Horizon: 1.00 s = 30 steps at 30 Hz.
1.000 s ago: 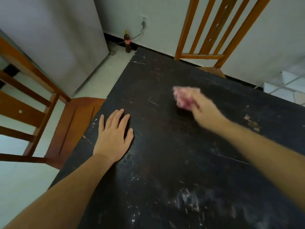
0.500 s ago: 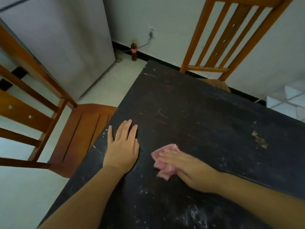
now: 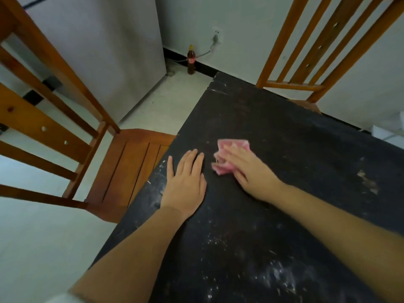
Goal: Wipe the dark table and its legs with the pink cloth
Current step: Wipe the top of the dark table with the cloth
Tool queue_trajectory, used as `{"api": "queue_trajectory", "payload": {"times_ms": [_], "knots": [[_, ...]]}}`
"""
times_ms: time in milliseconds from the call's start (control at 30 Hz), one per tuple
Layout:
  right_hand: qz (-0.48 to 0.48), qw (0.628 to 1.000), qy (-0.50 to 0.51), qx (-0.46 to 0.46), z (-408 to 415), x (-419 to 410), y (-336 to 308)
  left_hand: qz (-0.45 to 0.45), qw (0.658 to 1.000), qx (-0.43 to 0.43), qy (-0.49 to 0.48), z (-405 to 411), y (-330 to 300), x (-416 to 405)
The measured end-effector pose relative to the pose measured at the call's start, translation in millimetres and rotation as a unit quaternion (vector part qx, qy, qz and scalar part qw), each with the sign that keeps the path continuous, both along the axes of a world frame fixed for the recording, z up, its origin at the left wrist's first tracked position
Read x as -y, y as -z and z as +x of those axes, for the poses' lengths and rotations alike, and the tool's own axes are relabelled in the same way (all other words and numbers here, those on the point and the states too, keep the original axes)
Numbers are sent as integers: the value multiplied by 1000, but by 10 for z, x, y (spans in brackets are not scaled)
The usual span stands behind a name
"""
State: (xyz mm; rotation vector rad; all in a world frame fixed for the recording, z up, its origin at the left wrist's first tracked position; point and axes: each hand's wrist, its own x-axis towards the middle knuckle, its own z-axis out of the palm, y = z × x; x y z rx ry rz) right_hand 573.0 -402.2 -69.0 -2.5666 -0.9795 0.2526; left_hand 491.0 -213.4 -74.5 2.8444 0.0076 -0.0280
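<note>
White specks dust the dark table (image 3: 273,248) nearest the person, toward 5 o'clock. Further in, the left hand (image 3: 185,182) lies flat by the table's edge, fingers straight and relaxed. Just beside it at 3 o'clock, the right hand (image 3: 249,171) presses the crumpled pink cloth (image 3: 229,149) down with flat fingers. A wooden chair (image 3: 131,167) stands at 9 o'clock, another chair (image 3: 317,51) at 1 o'clock, a bottle (image 3: 191,60) against the far wall.

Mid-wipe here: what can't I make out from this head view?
- Table legs: hidden beneath the dark table.
- Pink cloth: its near part is covered by the right hand.
- Table's right and near sides: cut off by the frame edge.
- Bottle label by the wall: too small to read.
</note>
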Motion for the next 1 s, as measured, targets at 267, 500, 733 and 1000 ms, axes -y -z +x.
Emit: {"api": "queue_trajectory", "payload": {"times_ms": [267, 500, 733, 1000], "knots": [[177, 977, 80, -83, 254, -42, -477, -63, 981, 19, -182, -592, 2, -670], [-8, 960, 281, -3, 2086, -703, -64, -33, 986, -30, -158, -598, 85, -671], [19, 994, -102, -28, 188, -1029, -56, -167, 968, -19, -188, -595, -111, -659], [113, 974, -108, -164, -337, -839, -439, -324, 919, 47, -220, -694, -82, -713]]}}
